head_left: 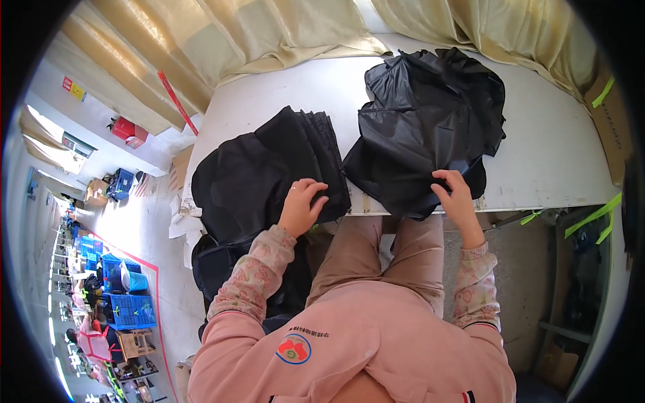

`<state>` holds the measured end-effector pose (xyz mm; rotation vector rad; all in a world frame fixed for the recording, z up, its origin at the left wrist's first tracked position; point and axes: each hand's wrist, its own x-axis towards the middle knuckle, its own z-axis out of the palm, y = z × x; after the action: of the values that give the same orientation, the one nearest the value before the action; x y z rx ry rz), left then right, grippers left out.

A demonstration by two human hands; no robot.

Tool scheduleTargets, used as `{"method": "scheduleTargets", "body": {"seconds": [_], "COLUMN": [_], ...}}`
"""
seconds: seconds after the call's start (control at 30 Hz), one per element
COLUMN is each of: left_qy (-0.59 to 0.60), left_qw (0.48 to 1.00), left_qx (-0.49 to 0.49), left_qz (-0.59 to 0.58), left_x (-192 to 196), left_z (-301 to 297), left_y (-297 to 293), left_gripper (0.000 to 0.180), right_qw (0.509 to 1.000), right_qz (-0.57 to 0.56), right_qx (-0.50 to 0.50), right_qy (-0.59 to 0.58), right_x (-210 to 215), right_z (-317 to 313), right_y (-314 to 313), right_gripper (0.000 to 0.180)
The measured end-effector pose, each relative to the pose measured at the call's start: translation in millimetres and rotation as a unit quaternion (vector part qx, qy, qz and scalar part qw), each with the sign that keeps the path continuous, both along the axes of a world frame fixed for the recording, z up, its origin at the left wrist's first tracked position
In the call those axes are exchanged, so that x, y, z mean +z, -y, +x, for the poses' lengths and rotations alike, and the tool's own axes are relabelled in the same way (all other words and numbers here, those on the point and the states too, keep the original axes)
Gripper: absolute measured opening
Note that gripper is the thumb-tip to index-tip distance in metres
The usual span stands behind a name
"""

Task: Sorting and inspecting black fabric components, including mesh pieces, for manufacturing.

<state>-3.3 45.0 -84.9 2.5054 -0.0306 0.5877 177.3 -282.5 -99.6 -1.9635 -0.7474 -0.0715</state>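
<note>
A thick stack of black padded fabric pieces (255,168) lies on the left of the white table (531,174), its layered edges facing right. My left hand (302,207) is over the near right part of this stack, thumb and fingers apart with nothing visible between them. On the right is a loose pile of thin, shiny black fabric pieces (416,134), creased and uneven at the edges. My right hand (458,201) is at the near right of that pile, thumb and forefinger parted over the dark fabric. Whether its fingertips touch the fabric is hard to make out.
More black pieces (218,269) hang or lie below the table's near left edge. Gold curtains (282,33) border the far side. A cardboard box (605,127) stands at the right end. Blue crates (131,312) and a red floor line are on the far left.
</note>
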Motion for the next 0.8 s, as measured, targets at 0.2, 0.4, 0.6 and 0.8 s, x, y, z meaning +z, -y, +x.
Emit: {"method": "scheduleTargets", "body": {"seconds": [0.2,0.4,0.6,0.8], "left_qy": [-0.044,-0.063,-0.058,-0.053], "left_qw": [0.99,0.985,0.99,0.961], "left_qx": [0.035,-0.056,-0.121,-0.033], "left_qz": [0.129,0.15,-0.048,-0.27], "left_x": [-28,-18,10,-1], "left_z": [-15,-8,23,71], "left_y": [-1,-2,12,5], "left_gripper": [0.018,0.011,0.018,0.071], "right_qw": [0.998,0.999,0.961,0.998], "right_qz": [-0.017,-0.022,-0.206,0.058], "right_qx": [0.029,0.015,-0.157,-0.007], "right_qy": [0.044,0.027,0.092,-0.006], "right_x": [-17,-27,-31,51], "right_z": [-5,-4,15,30], "right_y": [-29,-37,-60,-48], "right_gripper": [0.025,0.031,0.052,0.021]}}
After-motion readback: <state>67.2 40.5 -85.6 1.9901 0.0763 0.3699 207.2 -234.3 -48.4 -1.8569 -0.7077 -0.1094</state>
